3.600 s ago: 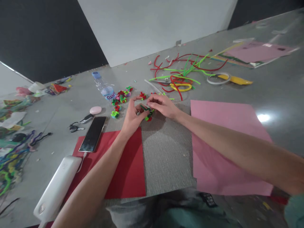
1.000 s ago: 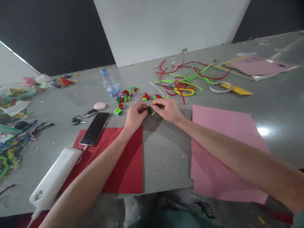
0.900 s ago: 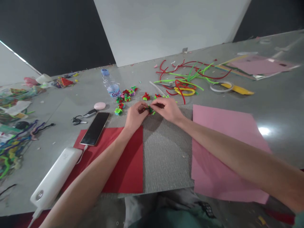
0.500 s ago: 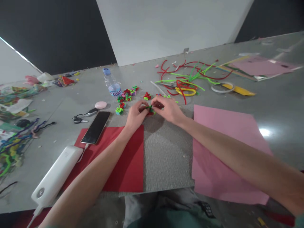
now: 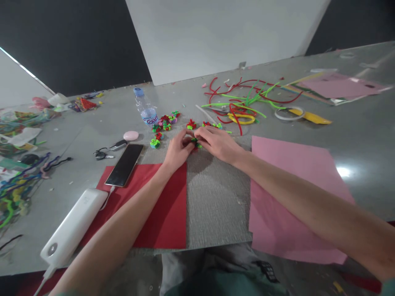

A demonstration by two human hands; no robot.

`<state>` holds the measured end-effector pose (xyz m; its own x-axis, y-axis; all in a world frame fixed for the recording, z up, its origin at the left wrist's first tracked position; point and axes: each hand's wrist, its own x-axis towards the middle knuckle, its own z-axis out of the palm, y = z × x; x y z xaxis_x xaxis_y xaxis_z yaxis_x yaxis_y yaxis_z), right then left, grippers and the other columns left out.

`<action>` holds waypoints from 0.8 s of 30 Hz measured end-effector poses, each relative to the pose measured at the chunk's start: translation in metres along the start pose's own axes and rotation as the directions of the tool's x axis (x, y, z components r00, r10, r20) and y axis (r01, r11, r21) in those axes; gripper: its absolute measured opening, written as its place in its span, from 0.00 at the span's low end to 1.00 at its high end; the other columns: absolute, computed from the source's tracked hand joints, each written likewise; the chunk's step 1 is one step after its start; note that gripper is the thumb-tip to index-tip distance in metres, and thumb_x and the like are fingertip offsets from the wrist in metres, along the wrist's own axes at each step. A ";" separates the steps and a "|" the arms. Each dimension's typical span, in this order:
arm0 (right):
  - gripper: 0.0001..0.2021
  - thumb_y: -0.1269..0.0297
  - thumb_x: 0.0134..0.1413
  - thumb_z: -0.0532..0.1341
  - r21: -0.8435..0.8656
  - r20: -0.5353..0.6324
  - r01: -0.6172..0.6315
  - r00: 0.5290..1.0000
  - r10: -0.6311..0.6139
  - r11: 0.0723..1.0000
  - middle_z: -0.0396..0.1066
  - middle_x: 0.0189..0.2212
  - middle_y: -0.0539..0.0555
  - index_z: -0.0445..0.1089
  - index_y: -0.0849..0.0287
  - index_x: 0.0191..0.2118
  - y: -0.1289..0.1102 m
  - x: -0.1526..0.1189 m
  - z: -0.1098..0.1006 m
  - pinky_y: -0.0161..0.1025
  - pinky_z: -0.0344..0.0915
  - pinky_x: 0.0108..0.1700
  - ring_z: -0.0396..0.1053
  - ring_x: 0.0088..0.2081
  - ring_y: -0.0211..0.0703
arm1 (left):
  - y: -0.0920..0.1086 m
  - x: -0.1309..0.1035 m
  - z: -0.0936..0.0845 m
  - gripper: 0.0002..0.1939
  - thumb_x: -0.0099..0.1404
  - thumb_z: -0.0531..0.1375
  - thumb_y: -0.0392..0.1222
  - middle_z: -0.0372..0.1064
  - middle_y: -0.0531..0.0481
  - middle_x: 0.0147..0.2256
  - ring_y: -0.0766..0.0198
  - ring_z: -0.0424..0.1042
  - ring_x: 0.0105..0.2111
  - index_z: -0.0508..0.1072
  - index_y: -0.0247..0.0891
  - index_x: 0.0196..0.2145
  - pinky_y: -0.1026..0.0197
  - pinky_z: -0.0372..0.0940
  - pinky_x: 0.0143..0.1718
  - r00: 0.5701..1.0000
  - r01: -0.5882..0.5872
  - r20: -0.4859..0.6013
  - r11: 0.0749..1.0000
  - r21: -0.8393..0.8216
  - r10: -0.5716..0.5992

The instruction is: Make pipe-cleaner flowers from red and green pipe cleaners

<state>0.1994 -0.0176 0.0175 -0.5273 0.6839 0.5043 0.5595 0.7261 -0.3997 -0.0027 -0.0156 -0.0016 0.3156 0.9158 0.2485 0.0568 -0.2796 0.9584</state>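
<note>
Pipe-cleaner cluster [image 5: 195, 141] stays pinched in our left hand [image 5: 177, 149] as our right hand [image 5: 219, 143] — grip unclear — flattens over it, apparently mid-shaping.

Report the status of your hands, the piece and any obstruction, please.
Left hand holding piece; right hand touching it. Piece partly hidden. Red-green cluster just beyond, apparently not blocking.

The green piece [image 5: 195, 141] looks matt, the phone [image 5: 124, 165] glossy, the bottle [image 5: 145, 107] plastic.
</note>
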 end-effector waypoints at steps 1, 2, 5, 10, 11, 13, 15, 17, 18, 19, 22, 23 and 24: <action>0.05 0.70 0.71 0.57 -0.008 -0.007 -0.009 1.000 0.009 1.000 0.78 0.45 0.57 0.68 0.53 0.46 0.000 0.000 0.001 0.43 0.64 0.47 0.71 0.45 0.49 | 0.000 0.000 0.000 0.14 0.61 0.60 0.30 0.78 0.54 0.32 0.67 0.77 0.28 0.71 0.41 0.44 0.65 0.70 0.30 1.000 -0.005 0.000 1.000 0.004 0.005; 0.05 0.70 0.71 0.57 -0.015 -0.014 -0.018 1.000 0.018 1.000 0.78 0.46 0.57 0.68 0.52 0.46 0.000 -0.001 0.001 0.44 0.63 0.47 0.71 0.46 0.49 | 0.001 0.000 0.000 0.15 0.60 0.59 0.29 0.78 0.54 0.31 0.67 0.76 0.28 0.71 0.41 0.44 0.65 0.69 0.30 1.000 -0.012 0.000 1.000 0.010 0.012; 0.05 0.69 0.72 0.57 -0.024 -0.030 -0.030 0.999 0.030 0.999 0.78 0.46 0.56 0.69 0.52 0.47 -0.001 -0.002 0.003 0.43 0.63 0.46 0.72 0.46 0.49 | 0.001 0.000 0.000 0.16 0.59 0.58 0.29 0.77 0.54 0.31 0.68 0.75 0.29 0.71 0.41 0.44 0.65 0.68 0.31 1.000 -0.031 -0.001 0.999 0.026 0.031; 0.04 0.69 0.72 0.58 -0.017 -0.019 -0.003 1.000 0.003 1.000 0.78 0.46 0.56 0.68 0.52 0.47 -0.003 -0.002 0.002 0.43 0.63 0.46 0.72 0.46 0.49 | 0.000 0.000 0.000 0.18 0.57 0.57 0.28 0.78 0.53 0.34 0.67 0.76 0.32 0.72 0.40 0.45 0.65 0.67 0.33 0.999 -0.053 0.001 0.996 0.066 0.053; 0.05 0.70 0.72 0.58 -0.012 -0.015 -0.004 1.000 0.003 1.000 0.78 0.46 0.56 0.68 0.52 0.46 -0.003 -0.002 0.002 0.44 0.63 0.46 0.72 0.46 0.49 | 0.000 0.000 0.000 0.18 0.57 0.57 0.28 0.78 0.53 0.34 0.67 0.76 0.32 0.72 0.40 0.45 0.65 0.67 0.33 0.999 -0.054 0.001 0.996 0.070 0.054; 0.04 0.70 0.71 0.58 -0.002 -0.021 -0.010 1.000 0.010 1.000 0.78 0.45 0.56 0.67 0.52 0.46 -0.002 -0.001 0.002 0.44 0.63 0.46 0.72 0.46 0.49 | 0.000 0.000 0.000 0.18 0.57 0.58 0.28 0.78 0.54 0.34 0.67 0.76 0.32 0.72 0.40 0.45 0.65 0.68 0.34 0.999 -0.043 -0.003 0.997 0.070 0.043; 0.04 0.70 0.70 0.58 0.013 -0.037 -0.010 0.999 0.010 1.000 0.77 0.45 0.56 0.67 0.53 0.45 -0.001 -0.001 0.002 0.43 0.63 0.46 0.71 0.44 0.48 | 0.001 0.001 0.000 0.17 0.57 0.58 0.28 0.78 0.54 0.33 0.67 0.75 0.31 0.71 0.40 0.44 0.64 0.69 0.34 1.000 -0.024 -0.015 0.998 0.061 0.024; 0.03 0.69 0.70 0.59 0.035 -0.057 -0.011 0.998 0.013 0.999 0.77 0.44 0.56 0.67 0.53 0.44 0.002 -0.001 0.002 0.43 0.63 0.46 0.70 0.42 0.47 | 0.002 0.001 0.001 0.16 0.58 0.58 0.28 0.77 0.54 0.33 0.68 0.75 0.30 0.71 0.41 0.43 0.65 0.69 0.34 1.000 -0.014 -0.027 0.999 0.051 0.015; 0.03 0.69 0.70 0.59 0.048 -0.066 -0.016 0.998 0.019 0.999 0.76 0.43 0.55 0.66 0.53 0.44 0.003 -0.001 0.003 0.43 0.63 0.45 0.70 0.41 0.47 | 0.002 0.001 0.001 0.16 0.58 0.58 0.28 0.77 0.54 0.33 0.68 0.75 0.30 0.71 0.41 0.43 0.65 0.69 0.33 0.999 -0.014 -0.030 0.999 0.045 0.016; 0.03 0.68 0.70 0.60 0.060 -0.075 -0.023 0.997 0.028 0.998 0.76 0.42 0.55 0.66 0.53 0.44 0.004 0.000 0.003 0.43 0.63 0.45 0.70 0.40 0.46 | 0.002 0.002 0.001 0.15 0.58 0.58 0.28 0.77 0.54 0.33 0.68 0.74 0.30 0.71 0.41 0.43 0.64 0.69 0.33 0.999 -0.016 -0.031 0.999 0.036 0.017; 0.03 0.69 0.70 0.60 0.077 -0.092 -0.034 0.995 0.041 0.996 0.76 0.42 0.54 0.66 0.53 0.44 0.006 0.000 0.004 0.42 0.64 0.46 0.70 0.40 0.46 | 0.002 0.002 0.001 0.14 0.60 0.59 0.29 0.77 0.53 0.34 0.68 0.74 0.29 0.71 0.41 0.43 0.64 0.69 0.32 1.000 -0.013 -0.025 1.000 0.006 0.014; 0.03 0.69 0.69 0.60 0.076 -0.092 -0.030 0.995 0.037 0.997 0.77 0.42 0.55 0.67 0.53 0.44 0.006 0.000 0.004 0.42 0.64 0.46 0.70 0.41 0.46 | 0.002 0.002 0.001 0.14 0.60 0.60 0.29 0.77 0.53 0.34 0.68 0.74 0.29 0.71 0.41 0.43 0.64 0.69 0.32 1.000 -0.011 -0.024 1.000 -0.002 0.011; 0.04 0.70 0.69 0.59 0.075 -0.091 -0.024 0.995 0.031 0.997 0.77 0.43 0.55 0.67 0.53 0.44 0.005 0.000 0.004 0.43 0.65 0.47 0.71 0.41 0.46 | 0.001 0.002 0.001 0.13 0.61 0.60 0.29 0.77 0.53 0.33 0.68 0.74 0.29 0.71 0.41 0.43 0.64 0.69 0.32 1.000 -0.009 -0.025 1.000 -0.012 0.008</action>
<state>0.1999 -0.0134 0.0121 -0.4494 0.6966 0.5592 0.5228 0.7127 -0.4677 -0.0013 -0.0143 0.0001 0.2922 0.9203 0.2600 0.0430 -0.2843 0.9578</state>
